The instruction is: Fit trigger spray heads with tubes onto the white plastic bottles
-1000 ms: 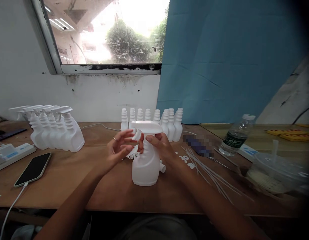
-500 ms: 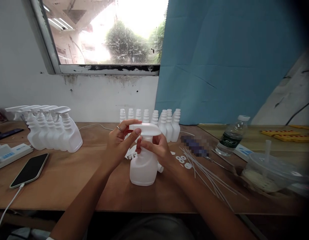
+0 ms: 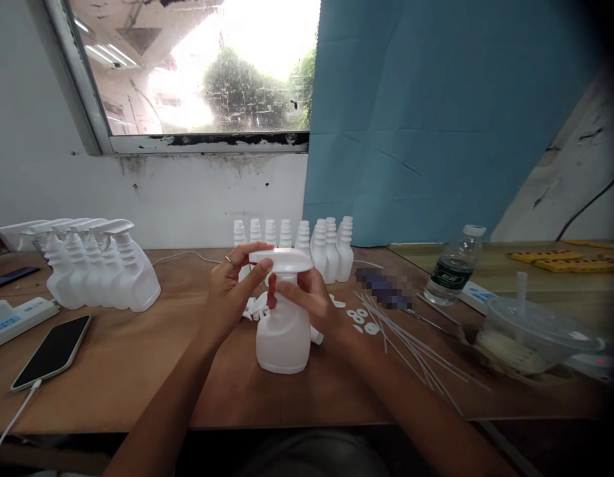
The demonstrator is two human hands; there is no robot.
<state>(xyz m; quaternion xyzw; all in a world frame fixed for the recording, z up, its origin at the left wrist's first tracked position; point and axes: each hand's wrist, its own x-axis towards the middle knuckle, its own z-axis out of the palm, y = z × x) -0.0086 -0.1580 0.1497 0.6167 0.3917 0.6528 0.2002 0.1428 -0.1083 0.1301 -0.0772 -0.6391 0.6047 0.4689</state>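
Observation:
A white spray bottle stands upright on the brown table in front of me, with a white spray head on its neck. My left hand pinches the nozzle end of the spray head between thumb and fingers. Around the neck and the rear of the head, my right hand is closed, its thumb across the neck. The join between head and bottle is mostly hidden by the fingers. Small white plastic parts lie behind the bottle, partly covered by my hands.
Several capless white bottles stand at the back. Bottles with spray heads stand at left, near a phone and power strip. To the right lie white rings, thin tubes, a water bottle and a lidded plastic bowl.
The view has shifted slightly. Both hands stay on the spray bottle, and my right thumb and fingers have moved a little around its neck.

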